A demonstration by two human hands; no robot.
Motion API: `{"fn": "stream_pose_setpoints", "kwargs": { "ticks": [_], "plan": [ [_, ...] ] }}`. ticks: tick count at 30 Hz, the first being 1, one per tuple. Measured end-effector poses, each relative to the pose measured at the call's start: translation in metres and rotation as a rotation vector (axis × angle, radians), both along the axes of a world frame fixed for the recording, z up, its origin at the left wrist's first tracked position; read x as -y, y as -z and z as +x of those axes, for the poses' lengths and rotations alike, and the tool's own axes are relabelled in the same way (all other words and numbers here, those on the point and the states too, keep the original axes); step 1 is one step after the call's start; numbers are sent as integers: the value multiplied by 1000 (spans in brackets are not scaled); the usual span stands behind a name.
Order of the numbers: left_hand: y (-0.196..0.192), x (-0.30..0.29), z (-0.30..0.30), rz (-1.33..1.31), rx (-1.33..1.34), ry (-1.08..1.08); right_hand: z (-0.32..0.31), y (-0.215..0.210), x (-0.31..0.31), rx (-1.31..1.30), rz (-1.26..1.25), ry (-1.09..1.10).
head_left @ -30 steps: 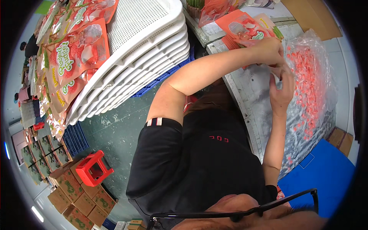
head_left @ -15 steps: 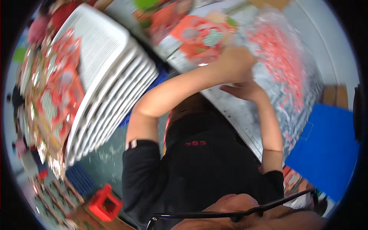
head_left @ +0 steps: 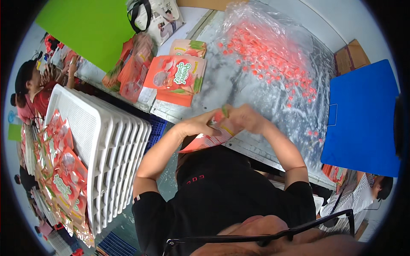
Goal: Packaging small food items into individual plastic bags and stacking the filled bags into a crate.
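A red and pink printed pouch (head_left: 206, 142) is held in front of my body, at the near edge of the metal table. My left hand (head_left: 200, 125) is closed round its left side, the thumb near its upper part. On the right side my right hand (head_left: 251, 118) grips the pouch's upper edge, its fingers slightly blurred. The pouch's opening cannot be made out. Beyond my hands lies a pile of similar flat pouches (head_left: 168, 72). Small red pieces (head_left: 273, 53) are spread on the table to the far right, partly under a clear plastic bag (head_left: 273, 19).
White trays (head_left: 124, 145) stand stacked at the left, with filled pouches (head_left: 64, 170) on top. A blue board (head_left: 363, 115) stands at the right, a cardboard box (head_left: 352, 55) behind it. A white bag (head_left: 164, 21) lies at the back. Other people (head_left: 36, 91) are at the left and lower right.
My view has turned toward the table. My hands have drawn back from beside the pouch pile to the near edge, and a pouch now shows between them.
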State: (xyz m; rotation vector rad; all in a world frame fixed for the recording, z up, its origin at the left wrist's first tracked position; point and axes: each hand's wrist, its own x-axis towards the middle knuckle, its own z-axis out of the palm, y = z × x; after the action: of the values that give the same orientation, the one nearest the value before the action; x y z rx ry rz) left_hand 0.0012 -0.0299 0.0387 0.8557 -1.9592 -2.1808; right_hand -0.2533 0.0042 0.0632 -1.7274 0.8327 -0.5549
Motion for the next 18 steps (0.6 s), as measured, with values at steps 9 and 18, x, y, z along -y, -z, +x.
{"fn": "stream_pose_setpoints", "kwargs": {
  "ticks": [9, 18],
  "plan": [
    [19, -35, 23, 40, -315, -404, -64, 130, 157, -940, -664, 909],
    [31, -56, 46, 83, -247, -549, -87, 167, 68, -477, -415, 720]
  ]
}}
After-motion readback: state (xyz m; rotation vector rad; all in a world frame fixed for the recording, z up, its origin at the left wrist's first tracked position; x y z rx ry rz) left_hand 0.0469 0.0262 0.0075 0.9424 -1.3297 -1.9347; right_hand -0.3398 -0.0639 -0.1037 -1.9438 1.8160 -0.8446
